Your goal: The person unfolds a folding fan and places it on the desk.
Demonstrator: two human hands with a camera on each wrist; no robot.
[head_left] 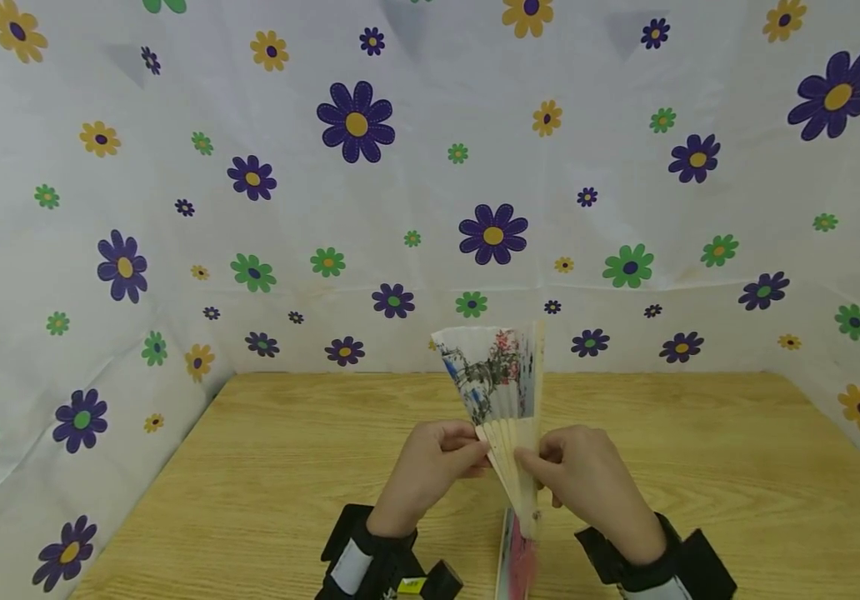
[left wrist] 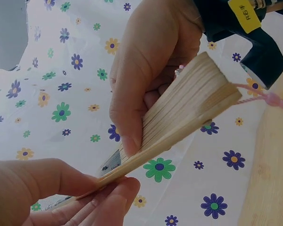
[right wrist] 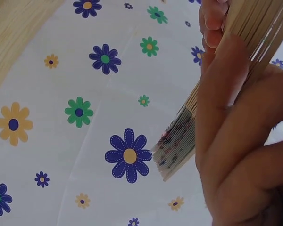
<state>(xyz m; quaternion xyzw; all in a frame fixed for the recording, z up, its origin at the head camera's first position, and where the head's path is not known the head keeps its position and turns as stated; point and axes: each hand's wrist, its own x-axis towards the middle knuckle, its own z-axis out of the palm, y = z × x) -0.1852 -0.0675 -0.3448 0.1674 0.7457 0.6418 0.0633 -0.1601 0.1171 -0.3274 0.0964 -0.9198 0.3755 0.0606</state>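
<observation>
A folding fan (head_left: 497, 375) is partly spread above the table, its painted leaf up and its pale wooden ribs narrowing downward. Flowers and dark branches decorate the white leaf. My left hand (head_left: 430, 467) pinches the left outer rib between thumb and fingers; the left wrist view shows this left hand (left wrist: 61, 193) along the fan's edge. On the opposite side my right hand (head_left: 591, 471) grips the right ribs, thumb in front. From the pivot end hangs a pink tassel (head_left: 522, 567). In the right wrist view the right hand (right wrist: 250, 141) covers part of the ribs.
Below the fan, a narrow flat box-like object (head_left: 503, 554) lies on the wooden table (head_left: 287, 467), partly behind the tassel and cut off by the frame. A white flowered cloth (head_left: 430, 192) hangs around the back and sides.
</observation>
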